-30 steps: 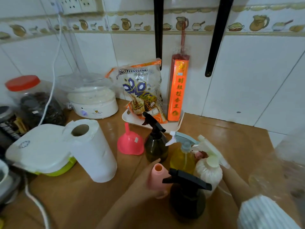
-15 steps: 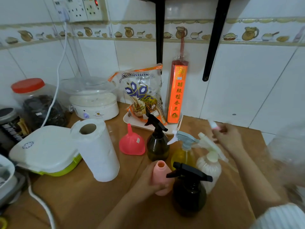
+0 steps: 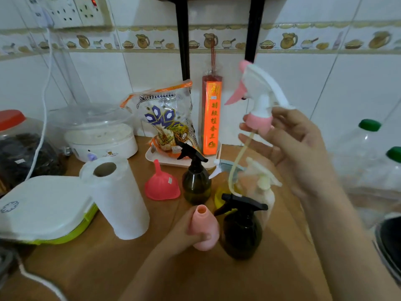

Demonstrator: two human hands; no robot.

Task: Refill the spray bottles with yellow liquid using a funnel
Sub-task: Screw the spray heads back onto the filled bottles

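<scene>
you are now holding the spray head (image 3: 255, 98) high above the counter in your right hand (image 3: 297, 146), its thin tube (image 3: 237, 164) dangling free, where a moment ago that hand was only just drawing away from the cluster of bottles; this means the pink bottle (image 3: 204, 228) is standing open at the neck and is looking ready for filling. your right fingers are curling loosely round the pink collar of the spray head, with the lower fingers spreading out straight beneath it. your left hand (image 3: 184, 233) is wrapping round the pink bottle, thumb across its belly, keeping it upright on the wooden counter (image 3: 108, 268) just beside the near dark bottle (image 3: 242, 231). the red funnel (image 3: 161, 184) is sitting mouth-down by the paper roll (image 3: 118, 198), untouched, and it is probably the next thing you are needing.
</scene>
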